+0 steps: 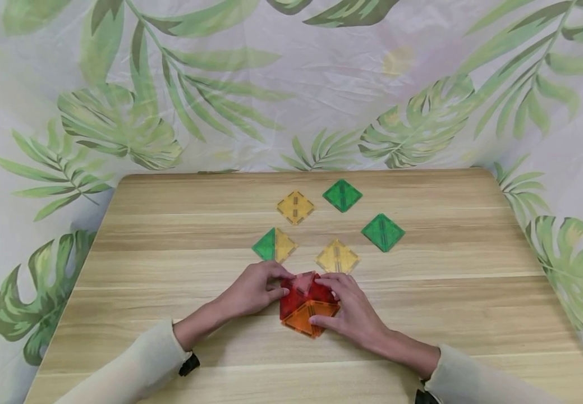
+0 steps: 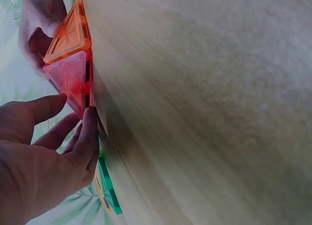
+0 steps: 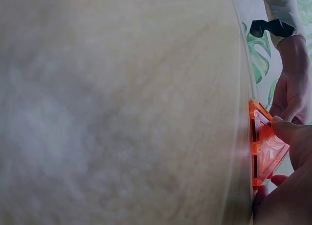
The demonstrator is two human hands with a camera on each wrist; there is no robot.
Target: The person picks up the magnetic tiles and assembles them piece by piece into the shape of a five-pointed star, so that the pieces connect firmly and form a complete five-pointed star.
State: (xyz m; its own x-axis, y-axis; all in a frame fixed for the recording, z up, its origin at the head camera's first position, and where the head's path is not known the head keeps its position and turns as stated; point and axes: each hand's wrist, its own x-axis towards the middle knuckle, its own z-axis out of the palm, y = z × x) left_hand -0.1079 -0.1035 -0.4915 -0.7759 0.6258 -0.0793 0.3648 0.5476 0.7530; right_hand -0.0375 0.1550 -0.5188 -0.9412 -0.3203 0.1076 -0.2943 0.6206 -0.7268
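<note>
We note red-orange tile build at bench, approx. mid, nearside of flat green tiles & yellow tiles. L hand: grip clamped on build's red side. R hand: grip clamped too — thumb on orange part.

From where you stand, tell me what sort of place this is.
Probably an indoor play spot: a wooden table, leaf-print cloth behind it, and coloured tiles on top.
</note>
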